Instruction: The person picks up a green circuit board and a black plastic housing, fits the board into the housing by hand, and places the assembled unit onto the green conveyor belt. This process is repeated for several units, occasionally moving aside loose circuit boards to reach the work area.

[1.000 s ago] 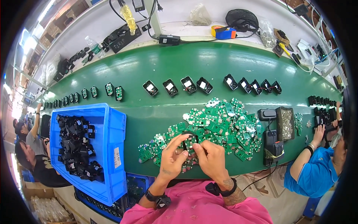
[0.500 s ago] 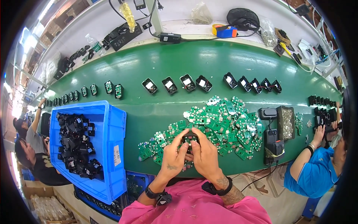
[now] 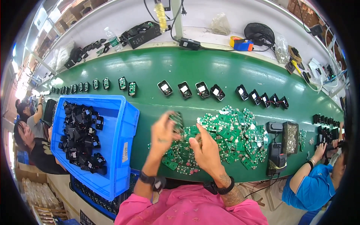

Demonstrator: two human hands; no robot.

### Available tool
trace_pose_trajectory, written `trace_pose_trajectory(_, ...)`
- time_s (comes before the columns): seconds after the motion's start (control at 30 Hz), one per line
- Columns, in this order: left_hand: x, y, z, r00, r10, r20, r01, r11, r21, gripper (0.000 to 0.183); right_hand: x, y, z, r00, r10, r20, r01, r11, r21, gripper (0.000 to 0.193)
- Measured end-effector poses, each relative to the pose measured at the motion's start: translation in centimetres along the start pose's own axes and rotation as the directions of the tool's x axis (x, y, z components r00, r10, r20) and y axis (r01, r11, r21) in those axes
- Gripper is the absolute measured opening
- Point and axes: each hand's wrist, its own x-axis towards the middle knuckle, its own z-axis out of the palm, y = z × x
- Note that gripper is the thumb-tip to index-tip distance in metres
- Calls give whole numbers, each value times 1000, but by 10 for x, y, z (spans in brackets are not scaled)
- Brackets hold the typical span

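Note:
My left hand grips a small black plastic case with a green circuit board in it, raised above the green table and tilted. My right hand is open beside it, fingers apart, over a heap of loose green circuit boards. Whether its fingertips touch any board I cannot tell. Beyond my hands stand open black cases with white parts inside, in a loose row. Farther left, another row of black cases has green boards fitted in them.
A blue crate full of black cases stands at my left. At my right are a black device and a tray of small metal parts. Co-workers sit on both sides, one in a blue shirt. A shelf runs along the back.
Both hands were together around the black case. Now they are apart: my left hand has carried the case left and away from me, and my right hand has let go and opened.

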Motion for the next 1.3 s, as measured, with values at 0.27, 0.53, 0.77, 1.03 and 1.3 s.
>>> trace_pose_trajectory(0.27, 171, -79, -78, 939, 111, -325, -92, 993, 73, 43, -26, 0, -3, 988, -1, 155, -4, 999, 32, 33)
trace_pose_trajectory(0.53, 158, -49, -56, 888, 435, -148, -214, 677, 704, 69, -7, 19, -11, 990, -131, 49, 140, 925, -354, 27)
trace_pose_trajectory(0.77, 158, -49, -43, 944, 329, -23, -150, 491, 858, 78, 27, 21, 39, 980, -48, 194, 161, 766, -622, 32)
trace_pose_trajectory(1.03, 120, -34, -53, 824, 552, -123, -242, 541, 806, 68, 38, 28, 38, 972, -230, -58, 194, 912, -362, 20)
trace_pose_trajectory(1.3, -17, -25, -30, 959, 278, 53, -246, 910, -335, 60, 19, 11, 7, 910, 388, 147, -317, 421, 850, 19)
